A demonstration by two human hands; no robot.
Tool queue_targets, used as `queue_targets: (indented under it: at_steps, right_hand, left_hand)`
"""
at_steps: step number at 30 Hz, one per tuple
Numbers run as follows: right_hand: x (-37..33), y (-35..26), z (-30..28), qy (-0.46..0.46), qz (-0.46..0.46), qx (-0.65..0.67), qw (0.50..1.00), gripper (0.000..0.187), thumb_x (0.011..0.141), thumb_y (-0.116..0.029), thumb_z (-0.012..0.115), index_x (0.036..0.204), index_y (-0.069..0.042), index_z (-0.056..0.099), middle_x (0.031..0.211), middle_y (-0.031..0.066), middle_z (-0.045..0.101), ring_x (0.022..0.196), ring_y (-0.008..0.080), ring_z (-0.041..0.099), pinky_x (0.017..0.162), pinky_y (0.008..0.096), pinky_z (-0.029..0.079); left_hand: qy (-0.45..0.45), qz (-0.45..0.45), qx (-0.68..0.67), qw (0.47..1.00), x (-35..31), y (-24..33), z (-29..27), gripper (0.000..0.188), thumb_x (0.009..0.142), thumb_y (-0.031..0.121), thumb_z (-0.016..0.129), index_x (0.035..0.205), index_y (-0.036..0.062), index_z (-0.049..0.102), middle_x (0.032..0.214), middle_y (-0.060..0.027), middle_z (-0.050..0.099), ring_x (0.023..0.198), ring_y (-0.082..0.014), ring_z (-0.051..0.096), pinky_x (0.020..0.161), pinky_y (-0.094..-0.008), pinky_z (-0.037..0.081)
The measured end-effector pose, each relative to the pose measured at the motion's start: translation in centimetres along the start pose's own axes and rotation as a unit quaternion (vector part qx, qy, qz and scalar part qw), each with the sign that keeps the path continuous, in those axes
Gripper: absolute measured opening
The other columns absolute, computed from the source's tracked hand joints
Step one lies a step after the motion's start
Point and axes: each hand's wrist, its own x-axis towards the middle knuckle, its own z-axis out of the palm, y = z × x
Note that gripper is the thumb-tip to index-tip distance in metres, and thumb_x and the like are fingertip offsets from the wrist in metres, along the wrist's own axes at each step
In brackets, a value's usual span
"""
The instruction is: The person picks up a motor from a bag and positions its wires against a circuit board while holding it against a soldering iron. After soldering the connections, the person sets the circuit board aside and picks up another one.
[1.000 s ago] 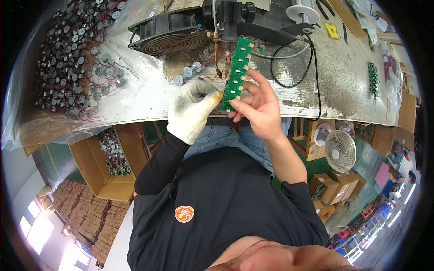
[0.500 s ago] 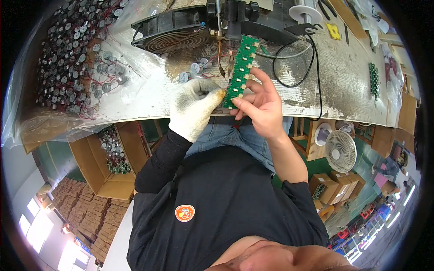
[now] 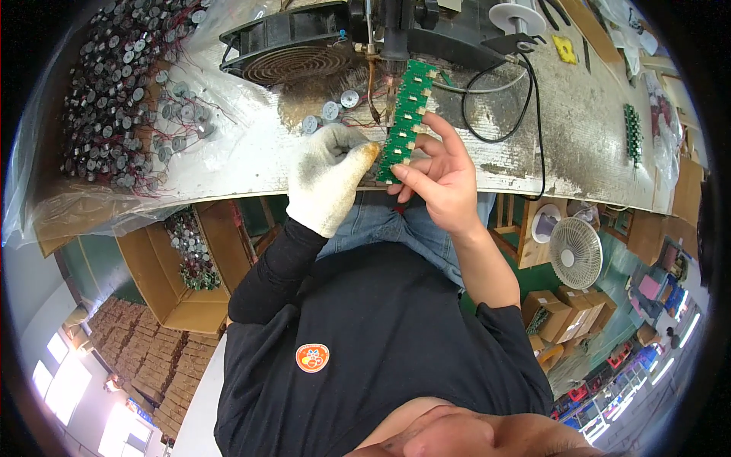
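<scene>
A long green circuit board (image 3: 406, 114) with small pale connectors along its edge stands tilted in front of me. My bare right hand (image 3: 440, 177) is shut on its lower end, thumb on the face and fingers behind. My left hand (image 3: 326, 177), in a white glove with a stained thumb tip, is closed in a pinch beside the board's lower left edge. Whatever lies between its fingertips is hidden. Beyond the glove, a few small round motors (image 3: 330, 111) with thin red wires lie on the worn workbench (image 3: 251, 164). A soldering iron tip (image 3: 374, 114) points down left of the board.
A big heap of wired motors (image 3: 114, 91) covers the bench's left side. At the back stand a black fan (image 3: 293, 57) and a white spool (image 3: 516, 20). A black cable (image 3: 537, 129) loops at right, near more green boards (image 3: 632, 135). An open carton (image 3: 164, 282) stands below left.
The gloved left hand has shifted slightly up along the board's edge. One motor beyond it has moved a little away and shows its round face. The right hand keeps its hold.
</scene>
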Motion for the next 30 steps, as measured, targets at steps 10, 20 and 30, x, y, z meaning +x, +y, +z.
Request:
queue_targets:
  at_steps: [10, 20, 30]
  right_hand:
    - [0.1, -0.3, 0.3, 0.002, -0.005, -0.001, 1.000, 0.068, 0.080, 0.014, 0.058, 0.139, -0.004, 0.029, 0.110, 0.0191, 0.056, 0.068, 0.0226, 0.067, 0.049, 0.0248, 0.052]
    - [0.0, 0.2, 0.2, 0.010, -0.005, -0.001, 1.000, 0.069, 0.080, 0.010, 0.061, 0.140, -0.005, 0.029, 0.105, 0.0160, 0.057, 0.068, 0.0190, 0.066, 0.050, 0.0232, 0.051]
    - [0.0, -0.1, 0.3, 0.024, 0.008, -0.003, 1.000, 0.069, 0.080, 0.010, 0.062, 0.139, -0.005, 0.029, 0.106, 0.0159, 0.056, 0.068, 0.0194, 0.065, 0.050, 0.0244, 0.051]
  left_hand:
    - [0.015, -0.022, -0.033, 0.999, 0.1, 0.0, 0.3, 0.011, 0.084, 0.008, 0.064, 0.086, -0.0019, 0.061, 0.078, -0.0047, 0.063, 0.071, -0.0092, 0.058, 0.064, -0.0234, 0.047]
    - [0.024, -0.016, 0.005, 1.000, 0.1, -0.8, 0.1, 0.012, 0.083, 0.009, 0.065, 0.086, -0.0021, 0.062, 0.075, -0.0049, 0.063, 0.069, -0.0086, 0.057, 0.062, -0.0233, 0.046]
    - [0.066, 0.107, 0.226, 0.966, -1.4, 0.1, -0.9, 0.028, 0.075, 0.013, 0.073, 0.095, 0.0002, 0.060, 0.085, -0.0107, 0.063, 0.071, -0.0167, 0.061, 0.066, -0.0285, 0.050]
